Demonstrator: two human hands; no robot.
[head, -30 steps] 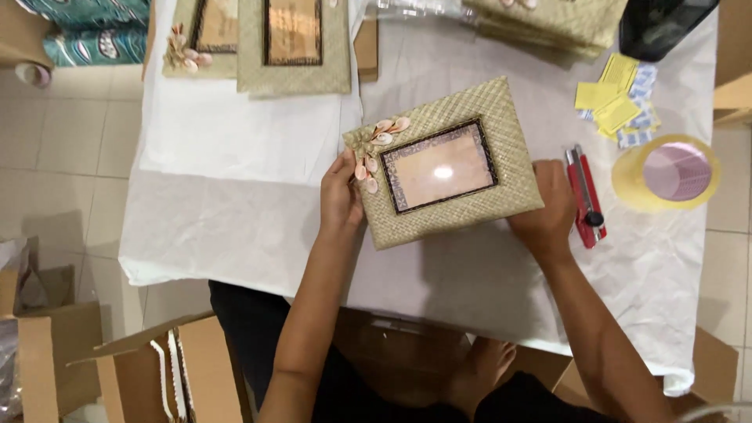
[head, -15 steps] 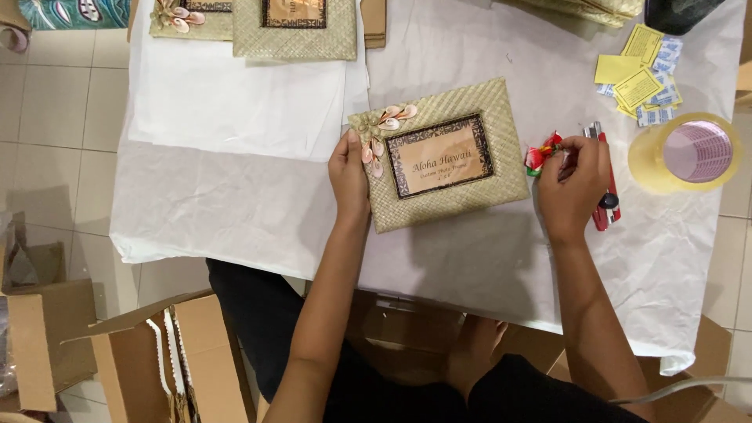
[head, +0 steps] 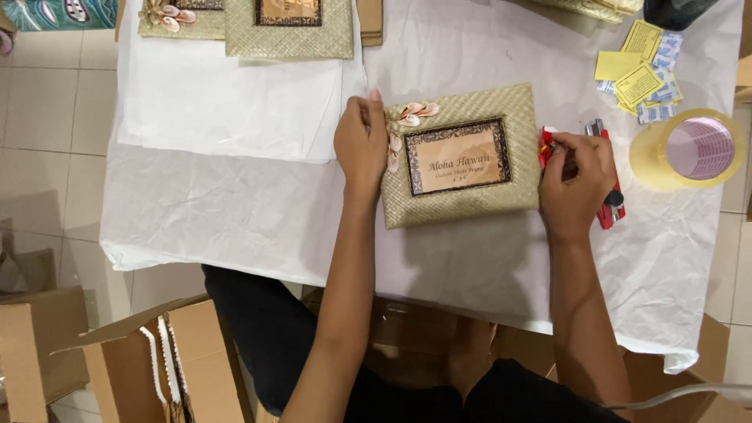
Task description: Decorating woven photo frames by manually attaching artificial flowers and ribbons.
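Two bare hands worked at a woven photo frame (head: pixel 462 160) lying flat on the white paper-covered table (head: pixel 235 211), roughly at its middle and slightly tilted. The left hand (head: pixel 362 145) rested against the frame's left edge, fingers curled over the border beside a cluster of shells (head: pixel 411 114) fixed at the frame's far-left corner; it steadied the frame rather than lifting it. The right hand (head: pixel 578 176) sat at the frame's right edge, its fingertips pinched on a small red item (head: pixel 545 143) touching that edge; what the item was could not be told. A red utility knife (head: pixel 609 205) lay on the table just under and to the right of that hand. Further right stood a wide roll of clear tape (head: pixel 689 149), and beyond it, at the far right, a scatter of yellow and blue paper slips (head: pixel 638 78). Two more woven frames (head: pixel 290 31) lay at the far edge of the table. Open cardboard boxes (head: pixel 133 368) stood on the tiled floor at the near left.
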